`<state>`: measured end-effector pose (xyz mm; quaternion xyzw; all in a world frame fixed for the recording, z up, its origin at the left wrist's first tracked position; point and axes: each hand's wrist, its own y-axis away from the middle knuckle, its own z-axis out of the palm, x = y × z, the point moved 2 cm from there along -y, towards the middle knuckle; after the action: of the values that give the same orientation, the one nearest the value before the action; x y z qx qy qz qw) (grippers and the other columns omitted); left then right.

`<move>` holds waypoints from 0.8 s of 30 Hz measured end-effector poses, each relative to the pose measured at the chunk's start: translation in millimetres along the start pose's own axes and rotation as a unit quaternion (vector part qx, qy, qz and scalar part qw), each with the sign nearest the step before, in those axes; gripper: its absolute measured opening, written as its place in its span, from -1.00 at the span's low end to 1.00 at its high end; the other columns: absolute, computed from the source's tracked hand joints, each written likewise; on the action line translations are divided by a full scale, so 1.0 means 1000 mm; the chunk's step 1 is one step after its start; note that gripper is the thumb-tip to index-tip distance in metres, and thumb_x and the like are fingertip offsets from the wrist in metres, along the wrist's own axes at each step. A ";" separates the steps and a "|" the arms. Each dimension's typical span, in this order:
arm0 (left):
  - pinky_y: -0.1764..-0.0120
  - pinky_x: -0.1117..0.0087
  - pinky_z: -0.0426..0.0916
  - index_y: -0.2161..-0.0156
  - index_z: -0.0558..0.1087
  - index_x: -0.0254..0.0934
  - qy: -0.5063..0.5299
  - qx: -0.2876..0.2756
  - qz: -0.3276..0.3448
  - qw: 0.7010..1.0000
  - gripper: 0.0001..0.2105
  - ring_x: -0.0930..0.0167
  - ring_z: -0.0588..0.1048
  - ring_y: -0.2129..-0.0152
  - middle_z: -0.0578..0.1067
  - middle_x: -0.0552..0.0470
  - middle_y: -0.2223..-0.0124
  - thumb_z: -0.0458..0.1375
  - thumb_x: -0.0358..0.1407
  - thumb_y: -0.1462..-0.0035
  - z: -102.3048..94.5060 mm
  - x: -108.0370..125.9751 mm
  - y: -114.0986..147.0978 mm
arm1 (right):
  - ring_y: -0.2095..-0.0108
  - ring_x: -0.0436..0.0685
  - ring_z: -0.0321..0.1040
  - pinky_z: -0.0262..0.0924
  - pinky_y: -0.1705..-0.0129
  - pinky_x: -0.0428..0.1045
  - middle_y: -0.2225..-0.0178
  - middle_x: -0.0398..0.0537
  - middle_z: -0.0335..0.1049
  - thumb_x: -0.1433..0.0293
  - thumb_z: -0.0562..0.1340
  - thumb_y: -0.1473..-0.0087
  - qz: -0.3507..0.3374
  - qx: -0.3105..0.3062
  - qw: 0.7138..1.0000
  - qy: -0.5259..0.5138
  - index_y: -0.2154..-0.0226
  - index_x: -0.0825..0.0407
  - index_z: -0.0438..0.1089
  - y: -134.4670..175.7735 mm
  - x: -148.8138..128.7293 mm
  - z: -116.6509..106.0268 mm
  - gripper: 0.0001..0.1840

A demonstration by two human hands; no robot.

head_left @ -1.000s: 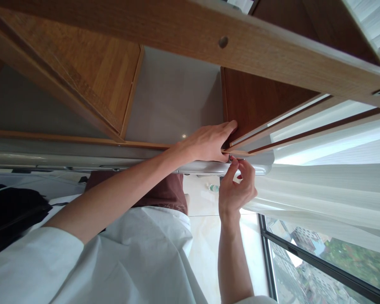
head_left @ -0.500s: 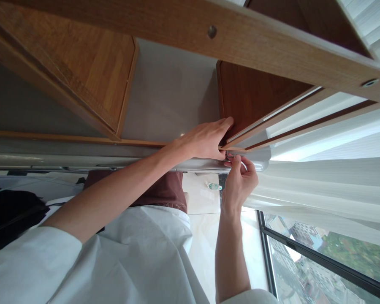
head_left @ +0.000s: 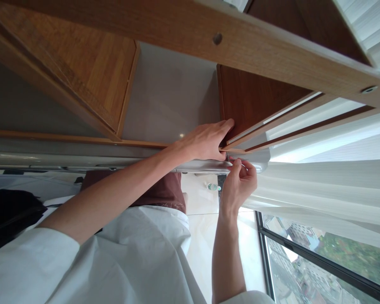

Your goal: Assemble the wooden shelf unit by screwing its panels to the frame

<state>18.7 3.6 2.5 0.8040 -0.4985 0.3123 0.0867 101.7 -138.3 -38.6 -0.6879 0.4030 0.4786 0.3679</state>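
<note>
My left hand [head_left: 205, 140] reaches across and grips the near corner of a wooden rack, where a dark brown panel [head_left: 259, 95] meets a thin wooden rail [head_left: 139, 143]. Its fingers lie on the panel side and its thumb is under the rail. Just below that corner, my right hand [head_left: 239, 183] is closed, thumb against fingers, on a small thin metal piece [head_left: 227, 156] that touches the underside of the joint. Most of this piece is hidden by the fingers, so its kind is unclear.
A thick wooden beam [head_left: 190, 31] with a round hole and a bolt head crosses above. Another wooden panel [head_left: 91, 71] slants at left. A grey surface [head_left: 174, 88] lies behind. White curtains [head_left: 329, 181] and a window [head_left: 319, 257] are at right. A bottle [head_left: 213, 186] is on the floor.
My right hand has shifted slightly down and left, its fingertips a little lower under the joint. My left hand keeps its grip on the corner.
</note>
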 end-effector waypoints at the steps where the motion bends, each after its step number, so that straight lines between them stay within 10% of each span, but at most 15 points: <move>1: 0.26 0.27 0.37 -0.06 0.23 -0.26 0.000 0.001 0.003 1.000 -0.50 0.15 0.54 0.13 0.50 -0.16 -0.03 0.28 -0.25 -0.03 0.000 0.000 0.000 | 0.34 0.06 0.48 0.33 0.28 -0.02 0.29 -0.01 0.57 0.19 0.22 -0.20 -0.010 0.007 1.000 0.004 0.25 0.02 0.33 0.001 0.000 -0.001 -0.77; 9: 0.21 0.26 0.39 -0.07 0.22 -0.25 -0.001 -0.008 -0.006 1.000 -0.47 0.15 0.55 0.12 0.50 -0.14 -0.02 0.30 -0.20 -0.04 0.000 0.000 0.000 | 0.34 0.03 0.43 0.20 0.34 -0.05 0.27 -0.11 0.56 0.26 0.19 -0.29 -0.230 0.033 0.947 0.220 0.18 -0.01 0.43 0.009 -0.004 -0.001 -0.82; 18: 0.23 0.29 0.37 -0.07 0.20 -0.24 -0.006 -0.017 -0.003 1.000 -0.50 0.17 0.55 0.13 0.48 -0.15 -0.03 0.27 -0.17 -0.08 -0.002 0.000 0.000 | 0.29 0.06 0.46 0.26 0.26 -0.04 0.24 -0.04 0.55 0.31 0.15 -0.33 -0.332 0.025 0.909 0.250 0.15 0.02 0.45 0.006 0.006 -0.001 -0.80; 24: 0.22 0.26 0.38 -0.09 0.20 -0.25 -0.003 -0.010 0.003 1.000 -0.46 0.15 0.55 0.13 0.48 -0.16 -0.04 0.28 -0.19 -0.06 0.000 0.000 0.000 | 0.36 0.07 0.49 0.26 0.33 -0.04 0.31 -0.07 0.56 0.17 0.17 -0.29 -0.173 0.029 0.965 0.195 0.17 0.00 0.40 0.007 -0.002 0.000 -0.75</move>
<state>18.7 3.9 2.3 0.8027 -0.5038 0.3054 0.0923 94.6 -140.4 -37.9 -0.8160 0.3559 0.2521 0.3794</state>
